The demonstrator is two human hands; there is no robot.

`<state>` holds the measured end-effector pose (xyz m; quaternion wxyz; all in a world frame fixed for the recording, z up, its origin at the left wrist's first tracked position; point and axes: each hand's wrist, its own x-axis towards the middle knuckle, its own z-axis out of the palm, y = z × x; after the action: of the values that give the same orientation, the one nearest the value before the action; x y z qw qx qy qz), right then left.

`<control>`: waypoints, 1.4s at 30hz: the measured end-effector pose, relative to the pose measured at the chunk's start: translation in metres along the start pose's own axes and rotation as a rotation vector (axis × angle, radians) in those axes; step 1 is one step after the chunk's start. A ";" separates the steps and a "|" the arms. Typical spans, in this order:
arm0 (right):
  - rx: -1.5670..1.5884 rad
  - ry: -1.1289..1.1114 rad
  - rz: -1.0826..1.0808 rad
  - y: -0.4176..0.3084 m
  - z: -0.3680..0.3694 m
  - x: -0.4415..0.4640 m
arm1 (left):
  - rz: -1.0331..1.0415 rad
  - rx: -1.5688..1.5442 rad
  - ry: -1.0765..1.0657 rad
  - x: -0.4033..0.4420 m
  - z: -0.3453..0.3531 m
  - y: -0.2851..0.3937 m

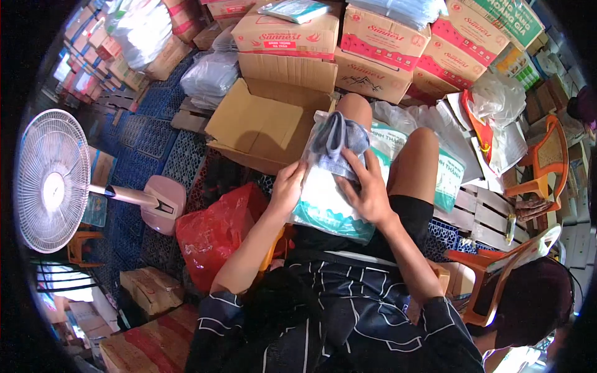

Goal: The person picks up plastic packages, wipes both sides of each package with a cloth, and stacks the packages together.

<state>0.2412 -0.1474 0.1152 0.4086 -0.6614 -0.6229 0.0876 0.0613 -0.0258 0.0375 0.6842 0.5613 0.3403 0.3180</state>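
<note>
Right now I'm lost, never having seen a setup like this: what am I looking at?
There's no robot here. One camera, worn on a person's head, looks forward and down, so you see their own bare hands. The left hand grips the edge of a white-and-teal plastic packet lying over the lap. The right hand spreads its fingers over a blue-grey cloth on that packet. Around them are an open cardboard box, a red plastic bag, a fan and Sannest cartons.
</note>
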 end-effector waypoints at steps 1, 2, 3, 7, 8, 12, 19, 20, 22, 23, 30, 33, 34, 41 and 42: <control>-0.086 -0.018 -0.039 -0.002 0.002 -0.001 | -0.027 -0.040 -0.025 0.001 -0.001 0.001; -0.128 0.008 -0.068 -0.002 0.003 0.001 | -0.063 -0.058 -0.027 0.000 -0.002 0.001; -0.170 0.037 -0.094 0.001 0.004 0.007 | -0.099 -0.075 -0.032 -0.001 -0.001 0.007; -0.102 0.140 -0.116 0.013 0.013 0.036 | -0.175 -0.186 -0.024 -0.001 0.006 0.017; -0.062 0.147 -0.110 0.013 0.016 0.040 | -0.202 -0.229 -0.019 -0.001 0.007 0.020; -0.076 0.013 -0.115 -0.001 0.020 0.043 | -0.491 -0.493 -0.098 -0.003 -0.001 0.028; -0.124 -0.271 -0.297 -0.028 0.016 -0.007 | -0.449 -0.757 -0.065 -0.001 0.001 0.045; -0.126 -0.321 -0.295 -0.031 0.013 -0.017 | -0.508 -0.761 -0.085 -0.002 -0.003 0.041; -0.104 -0.421 -0.332 -0.036 0.010 -0.038 | -0.629 -0.775 -0.130 -0.007 -0.002 0.054; -0.080 -0.481 -0.360 -0.038 0.008 -0.048 | -0.579 -0.774 -0.219 -0.004 -0.002 0.049; 0.042 -0.683 -0.400 -0.047 -0.013 -0.071 | -0.473 -0.666 -0.165 0.003 -0.002 0.019; 0.186 -0.675 -0.159 -0.049 -0.048 -0.039 | -0.439 -0.568 -0.091 -0.001 0.001 0.025; 0.276 -0.519 -0.163 -0.041 -0.054 -0.031 | -0.464 -0.541 -0.067 -0.003 0.004 0.033; 0.107 -0.015 0.012 0.016 -0.030 0.040 | -0.419 -0.631 -0.175 0.003 -0.001 0.021; -0.015 -0.080 -0.021 0.021 -0.020 0.044 | -0.427 -0.629 -0.155 0.002 0.001 0.022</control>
<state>0.2792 -0.1143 0.1320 0.3792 -0.6538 -0.6463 0.1054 0.0622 -0.0209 0.0595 0.8974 0.2630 0.2824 0.2138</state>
